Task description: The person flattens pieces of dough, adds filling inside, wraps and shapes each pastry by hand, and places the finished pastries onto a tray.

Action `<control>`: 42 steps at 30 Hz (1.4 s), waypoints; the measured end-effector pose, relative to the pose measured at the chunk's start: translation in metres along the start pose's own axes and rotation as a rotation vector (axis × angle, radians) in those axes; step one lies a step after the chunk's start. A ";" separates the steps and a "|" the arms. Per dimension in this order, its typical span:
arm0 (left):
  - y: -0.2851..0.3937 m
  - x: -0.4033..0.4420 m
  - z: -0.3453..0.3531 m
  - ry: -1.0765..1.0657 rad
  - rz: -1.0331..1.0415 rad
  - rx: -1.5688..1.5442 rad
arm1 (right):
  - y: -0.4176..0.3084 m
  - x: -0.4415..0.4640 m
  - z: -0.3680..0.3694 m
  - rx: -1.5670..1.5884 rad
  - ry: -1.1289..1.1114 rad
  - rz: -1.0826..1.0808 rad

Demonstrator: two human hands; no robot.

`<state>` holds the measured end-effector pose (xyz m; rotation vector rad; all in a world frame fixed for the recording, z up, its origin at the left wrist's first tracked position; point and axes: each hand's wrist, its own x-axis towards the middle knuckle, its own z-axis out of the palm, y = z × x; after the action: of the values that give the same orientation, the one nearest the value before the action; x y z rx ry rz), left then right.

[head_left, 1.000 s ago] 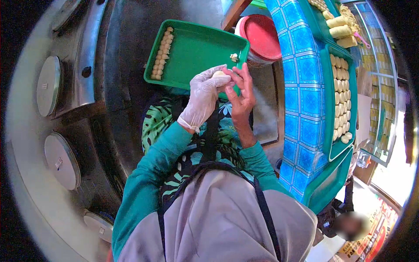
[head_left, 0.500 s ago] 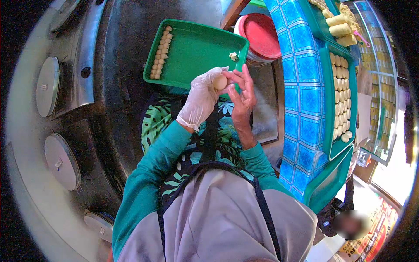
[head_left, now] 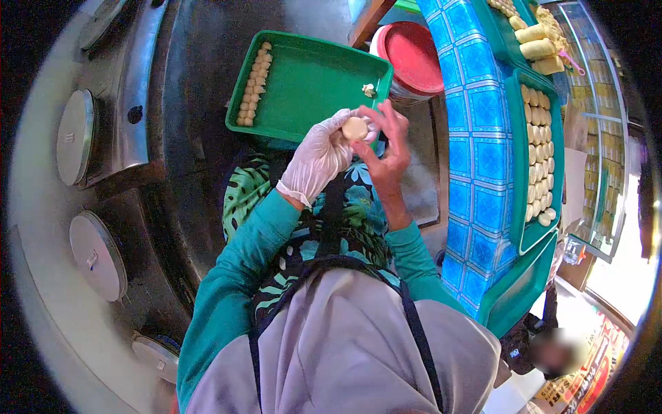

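Note:
A round pale dough ball (head_left: 355, 129) rests in the fingers of my left hand (head_left: 321, 153), which wears a white glove. My right hand (head_left: 389, 148) is bare, its fingers apart and slightly blurred, at the right side of the ball. Both hands are over the near edge of a green tray (head_left: 317, 76). Two columns of small dough balls (head_left: 256, 83) line the tray's left side, and a little crumpled dough scrap (head_left: 369, 90) lies near its right side.
Right of me, a table with blue checked cloth (head_left: 471, 165) bears a green tray of pale discs (head_left: 539, 152) and dough rolls (head_left: 538, 48). A red-lidded bucket (head_left: 412, 58) stands behind. Round lids (head_left: 98, 255) are at left. A person (head_left: 527, 345) is at lower right.
The dough ball, hidden in part at first, now shows its round face in my left hand. My left hand has opened somewhat and shifted slightly right; my right fingers have moved around the ball's edge.

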<state>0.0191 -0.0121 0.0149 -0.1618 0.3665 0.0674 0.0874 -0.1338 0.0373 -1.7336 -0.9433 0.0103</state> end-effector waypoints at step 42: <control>-0.023 -0.005 0.013 0.024 0.457 0.684 | -0.002 -0.010 0.016 0.088 0.041 0.043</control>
<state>0.0211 -0.0324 0.0323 0.6013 0.4266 0.3849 0.0729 -0.1269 0.0284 -1.6663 -0.8635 0.0431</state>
